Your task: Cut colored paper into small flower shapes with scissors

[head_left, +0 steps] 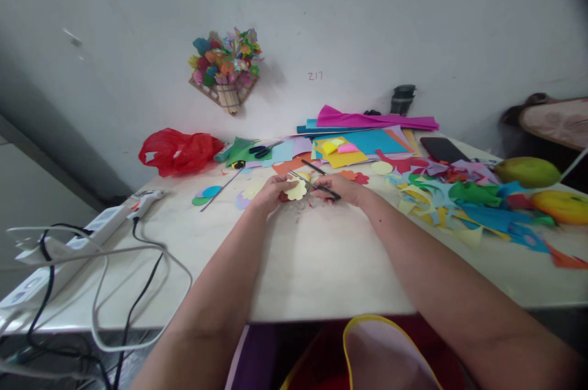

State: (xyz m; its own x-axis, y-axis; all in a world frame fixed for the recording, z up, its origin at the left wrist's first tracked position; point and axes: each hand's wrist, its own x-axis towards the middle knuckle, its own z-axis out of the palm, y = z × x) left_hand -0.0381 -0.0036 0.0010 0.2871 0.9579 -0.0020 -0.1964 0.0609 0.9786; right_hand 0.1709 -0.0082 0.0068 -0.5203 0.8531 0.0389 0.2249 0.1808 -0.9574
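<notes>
Near the middle of the white table [321,273], my left hand [272,193] pinches a pale yellow paper flower [296,190] with a scalloped edge. My right hand [339,188] is closed around a pair of dark-handled scissors [328,191]. The scissor blades point left and lie close against the paper flower; whether they are cutting into it I cannot tell. Beyond my right hand lie red and orange paper flowers [361,178] and a pale yellow paper circle [381,168]. A dark, thin stick [313,166] rests just past the scissors.
Coloured paper scraps [478,194] heap up on the right beside a phone [443,149] and mangoes [528,172]. Paper sheets [381,142] and a second pair of scissors [264,150] lie at the back, near a red plastic bag [179,151]. A power strip [68,255] with cables occupies the left edge.
</notes>
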